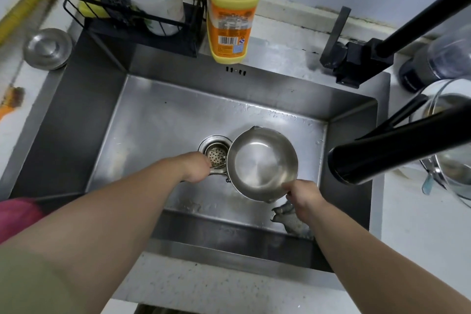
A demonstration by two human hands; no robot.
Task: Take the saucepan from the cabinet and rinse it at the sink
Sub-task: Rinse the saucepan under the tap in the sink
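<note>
Inside the steel sink [158, 120], the saucepan [262, 163] sits just right of the drain strainer [215, 154], its open mouth tipped toward the camera. The left hand [197, 167] is closed around the saucepan's handle, and the right hand [302, 195] pinches its near rim. A grey cloth [290, 219] lies in the sink's near right corner. A yellow detergent bottle [233, 7] stands at the sink's far edge, and the black faucet [397, 148] reaches in from the right.

I have just the one view, from the camera on the person's head, looking steeply down from above into the sink [84, 115]. It sits close over the basin, with both forearms reaching in from the bottom edge and the black faucet [397, 145] looming large at right.
</note>
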